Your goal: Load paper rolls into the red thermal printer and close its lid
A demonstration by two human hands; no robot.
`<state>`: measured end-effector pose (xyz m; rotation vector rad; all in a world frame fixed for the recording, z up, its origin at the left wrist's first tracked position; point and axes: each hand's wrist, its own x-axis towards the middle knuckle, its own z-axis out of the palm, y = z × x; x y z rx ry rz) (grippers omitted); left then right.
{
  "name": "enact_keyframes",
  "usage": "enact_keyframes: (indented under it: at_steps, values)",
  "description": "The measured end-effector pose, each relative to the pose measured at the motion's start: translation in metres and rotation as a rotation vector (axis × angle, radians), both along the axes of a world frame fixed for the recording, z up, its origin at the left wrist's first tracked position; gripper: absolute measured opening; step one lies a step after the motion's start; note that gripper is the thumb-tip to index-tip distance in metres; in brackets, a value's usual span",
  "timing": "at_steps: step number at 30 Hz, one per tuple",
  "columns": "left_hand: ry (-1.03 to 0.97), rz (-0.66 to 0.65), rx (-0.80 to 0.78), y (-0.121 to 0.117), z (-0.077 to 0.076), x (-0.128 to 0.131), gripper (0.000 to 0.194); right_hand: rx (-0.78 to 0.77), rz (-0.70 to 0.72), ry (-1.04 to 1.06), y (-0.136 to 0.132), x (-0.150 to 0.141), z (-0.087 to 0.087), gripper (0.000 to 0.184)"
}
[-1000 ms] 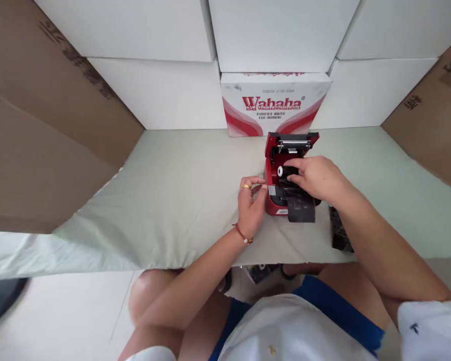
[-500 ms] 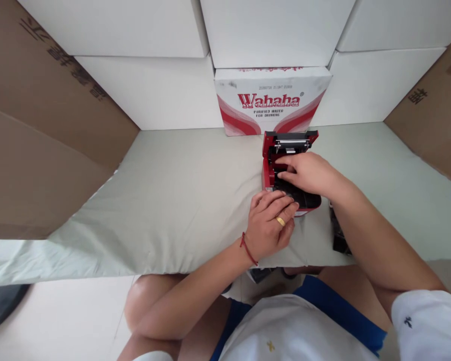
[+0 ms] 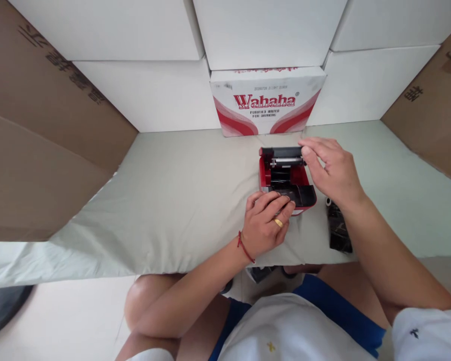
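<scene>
Table (image 3: 180, 200): red device (image 3: 296, 176), perhaps black film (image 3: 339, 230)

The left hand (image 3: 266, 223) hides the near left corner of the red device (image 3: 299, 176). The top edge crops the white boxes (image 3: 266, 30), the left edge a carton (image 3: 41, 170). The cloth (image 3: 173, 210) partly hides a dark item (image 3: 261, 273).

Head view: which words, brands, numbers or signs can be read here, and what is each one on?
"Wahaha", with "®": white-and-red box.
"PURIFIED WATER": same box.
"FOR DRINKING": same box, just below.
Too small or cut off: the printed code and red top-edge characters on that box.
Too blurred to read surely: dark characters on the left cardboard and right cardboard.
Too small: the pale label on the red device.
</scene>
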<state>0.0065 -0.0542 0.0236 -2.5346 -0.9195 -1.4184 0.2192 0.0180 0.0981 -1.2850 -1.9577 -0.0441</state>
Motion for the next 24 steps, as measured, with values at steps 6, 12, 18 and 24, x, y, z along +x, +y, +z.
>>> enact_keyframes:
  at_steps: [6, 12, 18, 24]
  values:
    - [-0.008, -0.006, -0.006, 0.000, -0.004, 0.001, 0.034, -0.015, 0.121, 0.031, -0.058, 0.006, -0.031, 0.036]
    - [-0.145, -0.013, -0.124, 0.009, 0.000, -0.007, 0.046, -0.066, 0.124, 0.101, -0.066, 0.006, -0.050, 0.040]
    - [-0.289, 0.020, -0.422, 0.029, 0.003, -0.024, 0.037, -0.093, 0.073, 0.182, -0.066, -0.001, -0.051, 0.042]
    - [-0.308, -0.036, -0.419, 0.037, 0.005, -0.028, 0.030, -0.071, 0.071, 0.212, -0.063, -0.004, -0.052, 0.040]
